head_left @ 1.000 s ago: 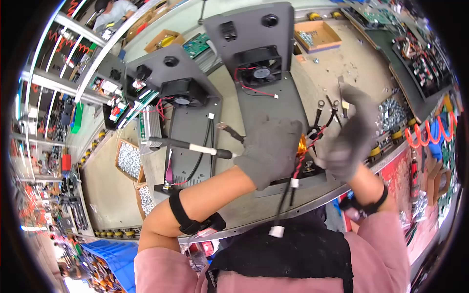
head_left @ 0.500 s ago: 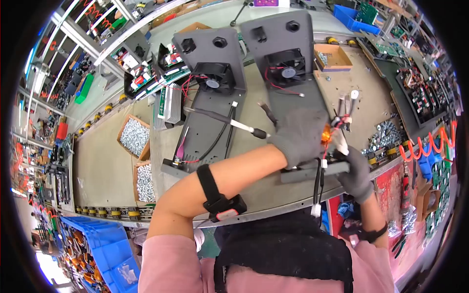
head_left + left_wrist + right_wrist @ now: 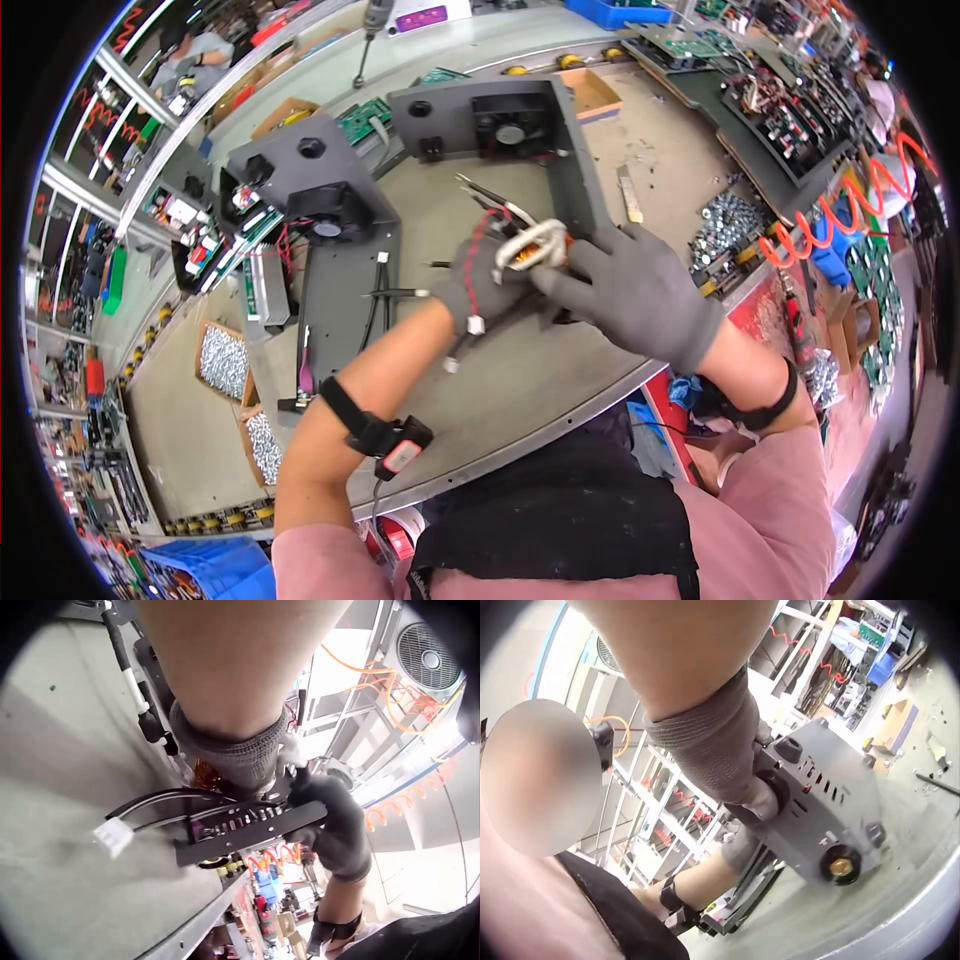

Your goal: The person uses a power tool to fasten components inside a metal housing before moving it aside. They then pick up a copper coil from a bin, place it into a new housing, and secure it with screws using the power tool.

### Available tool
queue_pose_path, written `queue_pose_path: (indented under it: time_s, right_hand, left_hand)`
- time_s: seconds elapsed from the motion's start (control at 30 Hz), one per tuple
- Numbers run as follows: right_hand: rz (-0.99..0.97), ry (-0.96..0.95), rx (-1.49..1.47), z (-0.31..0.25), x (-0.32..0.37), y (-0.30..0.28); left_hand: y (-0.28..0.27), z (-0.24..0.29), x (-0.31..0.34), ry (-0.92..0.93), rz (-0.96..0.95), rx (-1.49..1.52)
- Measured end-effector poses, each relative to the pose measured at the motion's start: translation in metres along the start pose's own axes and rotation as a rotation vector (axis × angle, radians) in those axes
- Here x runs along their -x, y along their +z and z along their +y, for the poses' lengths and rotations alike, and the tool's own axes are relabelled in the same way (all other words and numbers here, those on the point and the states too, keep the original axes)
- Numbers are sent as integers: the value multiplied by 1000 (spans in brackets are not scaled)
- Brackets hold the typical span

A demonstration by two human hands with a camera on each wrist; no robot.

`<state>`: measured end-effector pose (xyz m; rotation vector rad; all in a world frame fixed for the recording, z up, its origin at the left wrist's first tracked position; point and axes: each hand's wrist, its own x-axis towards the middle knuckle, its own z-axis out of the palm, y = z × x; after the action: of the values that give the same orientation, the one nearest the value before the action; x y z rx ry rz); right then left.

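My gloved left hand (image 3: 475, 280) grips a bundle of black, white and red cables (image 3: 540, 238) around an orange-wrapped coil (image 3: 525, 256). A white connector (image 3: 476, 325) dangles from a red cable beside it. My gloved right hand (image 3: 645, 295) is at the near end of a grey metal chassis (image 3: 582, 185), close to the coil. In the right wrist view its fingers curl over the edge of that chassis (image 3: 810, 806), which stands tipped up, feet and slots showing. A fan (image 3: 510, 130) is fixed to its far wall. The left fingertips are hidden under the cables.
A second grey chassis (image 3: 345, 270) with a fan (image 3: 328, 210) lies to the left. Screw boxes (image 3: 223, 360) are further left. Loose screws (image 3: 735, 230) and a cardboard box (image 3: 592, 95) lie right and back; a red coiled hose (image 3: 840, 215) hangs at right.
The near chassis, earlier lying on its base, is now turned and tipped on its side. My right hand has moved onto its edge. My left hand has lifted the coil and cables.
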<state>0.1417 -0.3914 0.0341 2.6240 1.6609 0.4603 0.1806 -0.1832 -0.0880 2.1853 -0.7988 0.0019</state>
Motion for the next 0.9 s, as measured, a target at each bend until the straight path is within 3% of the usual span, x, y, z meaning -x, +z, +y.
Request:
queue_pose_path:
  time_s: [0.03, 0.1, 0.17, 0.23, 0.3, 0.4, 0.47, 0.5, 0.57, 0.63, 0.73, 0.77, 0.83, 0.87, 0.9]
  right_hand:
    - [6, -5, -80, 10, -2, 3]
    - [380, 57, -789, 46, 10, 16]
    - [356, 399, -710, 92, 31, 22]
    - [88, 763, -500, 143, 67, 64]
    - [-329, 849, -152, 170, 106, 98]
    - [-527, 982, 14, 192, 150, 137]
    - [-649, 999, 37, 207, 166, 161]
    - [-711, 976, 54, 218, 171, 178]
    - [-691, 989, 57, 220, 168, 186]
    - [-784, 967, 37, 232, 160, 187]
    - [-669, 809, 3, 280, 205, 227]
    - [-657, 764, 25, 287, 216, 238]
    - [-419, 818, -152, 278, 225, 228]
    - [-328, 876, -199, 275, 229, 230]
    - [-330, 863, -201, 270, 232, 230]
  left_hand:
    - [-16, 5, -2, -21, -32, -44]
    - [-31, 12, 7, -230, -64, -434]
    - [-66, 43, 29, -434, -35, -517]
    - [-101, 67, 53, -498, -81, -426]
    - [-121, 73, 92, -429, 92, -330]
    - [-137, 77, 157, -527, 369, -116]
    - [-138, 72, 205, -605, 580, -56]
    - [-139, 66, 225, -642, 594, -85]
    - [-136, 55, 272, -719, 921, -211]
    - [-129, 32, 320, -873, 1086, -235]
    - [-102, -11, 387, -1221, 945, -462]
    - [-91, -14, 390, -1306, 891, -484]
    - [-76, 1, 365, -1398, 889, -394]
    - [-71, 14, 343, -1477, 895, -505]
    - [-66, 5, 352, -1436, 949, -555]
